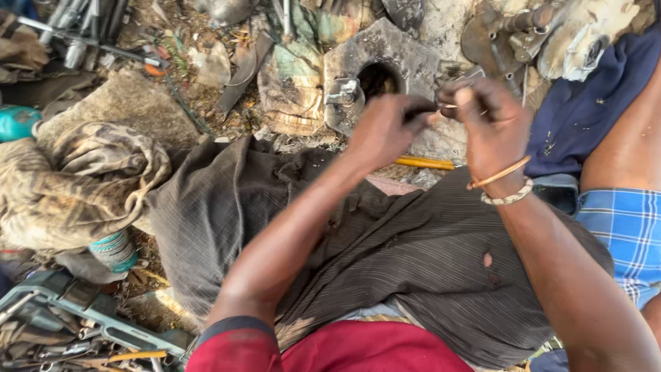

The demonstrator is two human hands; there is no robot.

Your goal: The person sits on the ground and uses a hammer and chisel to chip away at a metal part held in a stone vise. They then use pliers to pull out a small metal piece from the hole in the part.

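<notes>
While both forearms reach forward over a lap covered in dark grey pinstriped cloth (pixel 385 255), the left hand (pixel 385 127) and the right hand (pixel 490 117) meet above it, close together at the fingertips. The left hand's grip is clenched on a small dark object (pixel 421 109) that runs across the gap to the right hand; what it is cannot be told. The right hand's grip is pinched on a thin pale wire-like piece (pixel 449 106) just beside that dark object, with its fingers curled in. An orange cord and a beaded band (pixel 506 186) circle the right wrist.

Just beyond the hands, on the ground, lies a grey, flat metal casting with a round hole (pixel 382 69), and a small silvery fitting (pixel 343 92) sits at its left edge. A yellow rod-shaped tool (pixel 425 163) lies on the ground under the hands, partly hidden by the left wrist. To the left a crumpled, soiled rag (pixel 76 182) is heaped near a teal cylinder (pixel 15 122). Grimy metal scrap and tools (pixel 82 31) fill the far left corner. At the right edge, another person's leg in blue checked cloth (pixel 623 234) is well apart from the hands.
</notes>
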